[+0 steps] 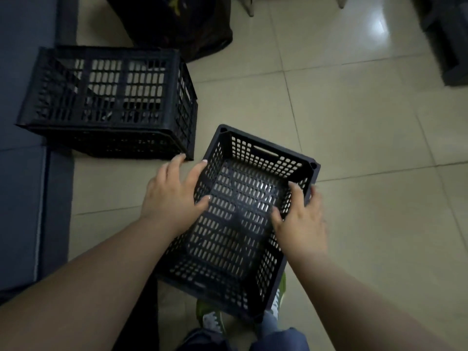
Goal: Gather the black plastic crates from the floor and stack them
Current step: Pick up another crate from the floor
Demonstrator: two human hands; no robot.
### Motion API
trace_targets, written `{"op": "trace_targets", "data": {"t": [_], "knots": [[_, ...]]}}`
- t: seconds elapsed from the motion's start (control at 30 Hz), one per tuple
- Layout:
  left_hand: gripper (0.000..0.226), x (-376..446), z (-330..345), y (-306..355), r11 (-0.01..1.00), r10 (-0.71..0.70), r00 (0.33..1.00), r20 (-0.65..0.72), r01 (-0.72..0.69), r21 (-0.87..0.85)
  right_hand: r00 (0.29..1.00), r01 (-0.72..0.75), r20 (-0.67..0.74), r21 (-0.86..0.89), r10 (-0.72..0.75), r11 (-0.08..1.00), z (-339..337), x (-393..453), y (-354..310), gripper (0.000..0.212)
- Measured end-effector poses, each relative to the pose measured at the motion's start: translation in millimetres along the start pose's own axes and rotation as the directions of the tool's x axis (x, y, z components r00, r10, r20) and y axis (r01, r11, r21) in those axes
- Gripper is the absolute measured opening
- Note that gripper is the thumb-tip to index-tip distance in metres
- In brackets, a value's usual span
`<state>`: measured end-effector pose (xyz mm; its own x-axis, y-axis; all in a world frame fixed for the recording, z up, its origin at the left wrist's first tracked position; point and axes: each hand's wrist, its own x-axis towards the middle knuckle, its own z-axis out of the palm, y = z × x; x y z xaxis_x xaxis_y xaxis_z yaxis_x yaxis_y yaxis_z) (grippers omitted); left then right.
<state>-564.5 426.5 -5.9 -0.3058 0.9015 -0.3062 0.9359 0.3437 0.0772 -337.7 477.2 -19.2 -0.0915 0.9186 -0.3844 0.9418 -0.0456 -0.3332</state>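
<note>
You have two black crates here: one (109,100) on the floor, one (238,219) between your two hands, left (174,193) and right (301,219), plus two shoes (210,317)

Under me is a pale tiled floor (354,148). A stack of black crates (109,102) sits on it to my left, against a grey-blue wall, with a dark bag (182,24) just behind.
</note>
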Motion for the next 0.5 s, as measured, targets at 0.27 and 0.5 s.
{"op": "trace_targets", "data": {"t": [0.27,0.5], "knots": [[0.075,61.5,88.7,-17.2,0.982,-0.135,0.985,0.11,0.147,-0.117,0.976,-0.205,0.061,-0.076,0.21,0.976,77.9,67.5,29.1,0.065],[0.075,61.2,172.5,-49.0,0.968,-0.176,0.952,0.252,0.214,-0.134,0.947,-0.311,0.04,-0.135,0.319,0.941,155.9,70.0,48.1,0.061]]}}
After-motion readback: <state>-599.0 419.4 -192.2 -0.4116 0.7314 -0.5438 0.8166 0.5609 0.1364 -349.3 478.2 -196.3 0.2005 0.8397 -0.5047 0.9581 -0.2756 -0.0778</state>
